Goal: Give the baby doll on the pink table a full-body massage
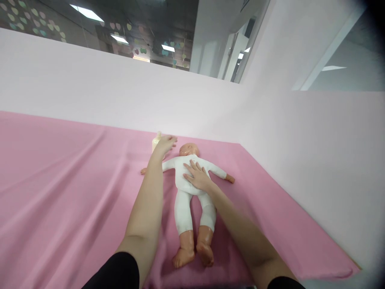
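Note:
On its back lies a baby doll with a white cloth body, its head away from me and its feet toward me. My right hand rests flat on the doll's belly and chest, fingers spread. Up beside the doll's head, to its left in view, my left hand is raised with fingers stretched out, holding nothing that I can see. Just behind that hand stands a pale yellow pump bottle, partly hidden by it. My left forearm covers part of one doll arm.
A pink cloth with folds on its left side covers the table. White walls border it at the back and on the right. Above the back wall is a glass window with heart-shaped stickers and reflected ceiling lights.

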Demonstrator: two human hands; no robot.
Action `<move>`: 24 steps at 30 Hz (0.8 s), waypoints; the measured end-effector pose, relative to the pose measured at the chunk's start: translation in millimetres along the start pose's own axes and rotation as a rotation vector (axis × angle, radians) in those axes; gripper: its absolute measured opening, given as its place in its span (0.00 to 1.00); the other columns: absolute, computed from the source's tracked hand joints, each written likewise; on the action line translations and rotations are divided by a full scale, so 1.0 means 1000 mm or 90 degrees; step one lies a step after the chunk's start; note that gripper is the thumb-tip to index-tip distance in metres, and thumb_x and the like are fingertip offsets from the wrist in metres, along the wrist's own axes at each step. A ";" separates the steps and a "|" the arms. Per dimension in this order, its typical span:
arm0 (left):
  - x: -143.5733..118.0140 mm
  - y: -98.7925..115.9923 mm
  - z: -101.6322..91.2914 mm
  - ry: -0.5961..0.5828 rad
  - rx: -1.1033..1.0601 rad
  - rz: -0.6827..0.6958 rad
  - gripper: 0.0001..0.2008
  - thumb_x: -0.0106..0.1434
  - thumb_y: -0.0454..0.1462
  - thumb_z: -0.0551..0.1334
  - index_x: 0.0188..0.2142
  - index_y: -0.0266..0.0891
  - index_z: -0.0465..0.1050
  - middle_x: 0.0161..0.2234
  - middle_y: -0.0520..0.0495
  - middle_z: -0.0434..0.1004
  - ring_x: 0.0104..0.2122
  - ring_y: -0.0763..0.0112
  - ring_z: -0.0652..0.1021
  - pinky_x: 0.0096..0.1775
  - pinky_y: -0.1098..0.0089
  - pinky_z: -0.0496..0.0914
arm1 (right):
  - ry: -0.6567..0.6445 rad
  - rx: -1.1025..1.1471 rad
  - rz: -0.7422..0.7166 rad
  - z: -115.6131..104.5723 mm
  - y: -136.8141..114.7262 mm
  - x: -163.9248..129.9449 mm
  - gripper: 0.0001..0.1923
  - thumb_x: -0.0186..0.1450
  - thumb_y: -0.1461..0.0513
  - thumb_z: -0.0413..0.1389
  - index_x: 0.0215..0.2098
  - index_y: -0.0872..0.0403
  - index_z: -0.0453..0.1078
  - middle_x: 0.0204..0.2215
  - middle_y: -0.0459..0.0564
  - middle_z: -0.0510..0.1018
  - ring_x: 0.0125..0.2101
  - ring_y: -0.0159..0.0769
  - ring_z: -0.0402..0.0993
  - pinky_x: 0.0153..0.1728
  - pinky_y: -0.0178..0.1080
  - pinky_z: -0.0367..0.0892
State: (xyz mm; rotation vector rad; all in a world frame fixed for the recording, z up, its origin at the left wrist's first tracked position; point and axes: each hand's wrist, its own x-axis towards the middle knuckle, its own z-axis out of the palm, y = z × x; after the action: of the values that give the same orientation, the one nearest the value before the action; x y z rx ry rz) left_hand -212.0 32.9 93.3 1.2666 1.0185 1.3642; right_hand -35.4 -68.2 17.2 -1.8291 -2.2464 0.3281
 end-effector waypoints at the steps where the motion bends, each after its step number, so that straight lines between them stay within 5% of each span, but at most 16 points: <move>1: 0.002 0.000 -0.001 0.021 -0.076 0.015 0.06 0.53 0.37 0.63 0.31 0.38 0.74 0.37 0.43 0.78 0.30 0.68 0.78 0.34 0.68 0.71 | 0.000 0.000 0.004 0.000 0.000 0.000 0.31 0.67 0.44 0.40 0.66 0.39 0.44 0.68 0.47 0.37 0.66 0.55 0.33 0.60 0.61 0.38; 7: 0.016 -0.010 -0.015 0.077 -0.408 -0.120 0.07 0.58 0.39 0.57 0.37 0.43 0.70 0.46 0.46 0.72 0.36 0.70 0.78 0.40 0.69 0.71 | -0.004 -0.017 0.010 -0.001 -0.001 0.001 0.30 0.68 0.45 0.40 0.66 0.38 0.43 0.68 0.47 0.36 0.66 0.53 0.34 0.60 0.60 0.39; 12: 0.025 -0.020 -0.023 0.100 -0.561 -0.132 0.08 0.61 0.40 0.53 0.38 0.44 0.68 0.46 0.48 0.72 0.41 0.69 0.77 0.44 0.66 0.71 | 0.000 -0.013 0.005 0.001 -0.001 0.001 0.30 0.68 0.45 0.40 0.66 0.38 0.43 0.69 0.46 0.36 0.67 0.54 0.33 0.61 0.60 0.38; 19: 0.026 -0.026 -0.024 0.093 -0.559 -0.128 0.14 0.64 0.41 0.45 0.39 0.44 0.67 0.53 0.49 0.70 0.45 0.72 0.76 0.42 0.70 0.71 | -0.006 -0.015 0.011 0.001 0.000 0.002 0.30 0.68 0.45 0.40 0.66 0.38 0.42 0.68 0.46 0.36 0.67 0.53 0.33 0.61 0.60 0.38; 24: 0.022 -0.015 -0.015 0.173 -0.436 -0.113 0.12 0.63 0.39 0.46 0.41 0.43 0.64 0.53 0.46 0.69 0.42 0.75 0.76 0.39 0.75 0.71 | -0.010 -0.027 0.014 -0.001 -0.002 0.001 0.30 0.68 0.45 0.39 0.66 0.38 0.41 0.69 0.46 0.35 0.67 0.53 0.33 0.61 0.59 0.38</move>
State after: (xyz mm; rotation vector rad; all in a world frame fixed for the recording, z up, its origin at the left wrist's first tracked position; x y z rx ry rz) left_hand -225.0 57.9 81.0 0.4830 0.7155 1.5827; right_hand -37.2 -67.7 18.8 -1.8793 -2.2621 0.3022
